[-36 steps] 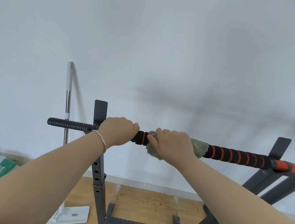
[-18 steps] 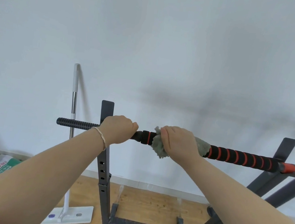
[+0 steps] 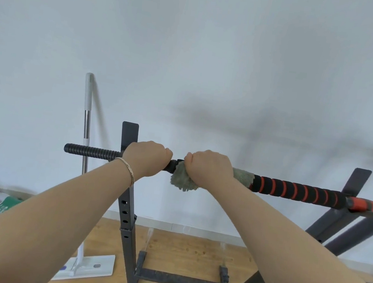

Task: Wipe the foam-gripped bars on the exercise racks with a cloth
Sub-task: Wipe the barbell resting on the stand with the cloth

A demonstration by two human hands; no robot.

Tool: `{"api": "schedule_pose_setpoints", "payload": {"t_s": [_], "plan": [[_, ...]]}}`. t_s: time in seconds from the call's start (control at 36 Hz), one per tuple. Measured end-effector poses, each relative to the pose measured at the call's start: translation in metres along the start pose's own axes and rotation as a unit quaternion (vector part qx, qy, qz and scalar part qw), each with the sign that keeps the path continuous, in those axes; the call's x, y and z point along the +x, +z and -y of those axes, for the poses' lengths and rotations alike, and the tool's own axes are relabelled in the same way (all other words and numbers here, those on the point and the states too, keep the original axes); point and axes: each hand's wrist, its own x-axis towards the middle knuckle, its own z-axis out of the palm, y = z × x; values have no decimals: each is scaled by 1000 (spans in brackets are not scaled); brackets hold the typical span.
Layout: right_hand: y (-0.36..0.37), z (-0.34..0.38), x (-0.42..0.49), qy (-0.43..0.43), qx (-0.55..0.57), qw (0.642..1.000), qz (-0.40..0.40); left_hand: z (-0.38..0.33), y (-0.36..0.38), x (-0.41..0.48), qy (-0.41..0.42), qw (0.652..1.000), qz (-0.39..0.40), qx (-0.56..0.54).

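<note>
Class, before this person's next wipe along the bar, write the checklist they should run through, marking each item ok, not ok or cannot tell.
1. Cloth wrapped round the bar under the right hand: ok.
2. Left hand grips the bar by the left upright to steady it: ok.
3. Striped foam to the right of the cloth free of obstacles: ok.
4. Bar seated firmly on that upright: cannot tell, the left hand hides the joint.
5. Mop out of the arms' way: ok, it leans on the wall behind.
</note>
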Motion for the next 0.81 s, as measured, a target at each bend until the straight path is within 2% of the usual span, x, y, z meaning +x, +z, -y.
{"api": "schedule_pose_setpoints", "payload": {"t_s": [0.06, 0.11, 0.14, 0.19, 0.22, 0.25, 0.31, 0.33, 0.36, 0.44, 0.5, 0.64, 0.67, 0.69, 0.75, 0.81], "plan": [[-11, -4, 8, 67, 110, 984, 126, -2, 0, -2, -2, 1000, -5, 8], [-18, -12, 15, 136, 268, 920, 251, -6, 2, -5, -5, 1000, -22, 21], [-22, -15, 17, 150, 316, 890, 293, -8, 3, -6, -8, 999, -35, 28], [-21, -17, 21, 151, 346, 871, 314, -10, 6, -9, -19, 998, -57, 30], [-19, -15, 20, 145, 341, 882, 291, -11, 7, -10, -24, 997, -64, 27], [-17, -13, 18, 125, 301, 914, 242, -10, 8, -10, -29, 997, -66, 26], [-10, -10, 5, 39, 136, 985, 94, -8, 8, -8, -30, 997, -63, 25], [-4, -11, -5, 7, 69, 997, 25, -7, 7, -7, -29, 998, -59, 25], [3, -14, -14, -6, 36, 999, -21, -6, 7, -4, -28, 998, -54, 23], [21, -27, -29, -42, -55, 994, -87, -5, 4, 2, -22, 999, -32, 10], [28, -31, -31, -49, -74, 987, -135, -7, 4, 4, -17, 999, -27, -5], [25, -27, -25, -48, -62, 975, -209, -13, 12, 2, -39, 995, -89, 17], [25, -26, -23, -44, -45, 977, -203, -15, 13, 1, -41, 994, -101, 24], [24, -28, -21, -33, -32, 979, -196, -16, 14, 0, -42, 992, -114, 29], [19, -28, -18, -24, -38, 990, -134, -15, 18, 1, -43, 990, -135, 24], [14, -28, -14, -58, -36, 996, -58, -14, 21, 1, -51, 987, -154, 21]]}}
